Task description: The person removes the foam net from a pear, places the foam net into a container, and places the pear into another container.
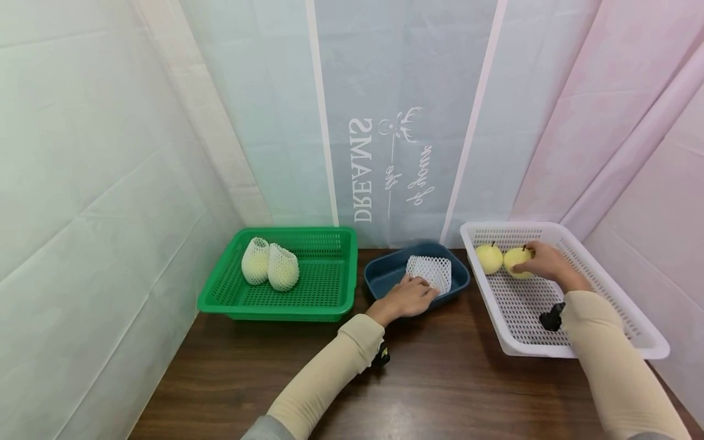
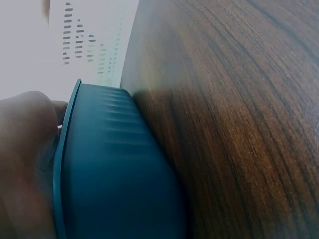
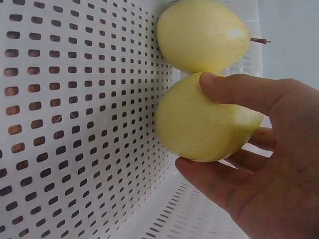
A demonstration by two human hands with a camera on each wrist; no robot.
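Note:
My right hand (image 1: pixel 544 264) grips a yellow pear (image 3: pixel 207 122) in the white basket, thumb on one side and fingers on the other. A second pear (image 3: pixel 202 35) with a stem lies right beside it. My left hand (image 1: pixel 408 297) reaches over the near rim of a dark blue tray (image 1: pixel 379 271). Its fingertips are at the lower edge of a white foam net sleeve (image 1: pixel 431 269) in that tray; I cannot tell whether they pinch it. In the left wrist view the tray's side wall (image 2: pixel 114 164) hides most of the fingers.
At the left stands a green basket (image 1: pixel 220 302) holding two pears in foam nets (image 1: pixel 269 269). The white basket (image 1: pixel 508 345) stands at the right. All sit on a brown wooden table (image 1: pixel 440 391), with a curtain (image 1: pixel 396 73) behind and pale cloth at both sides.

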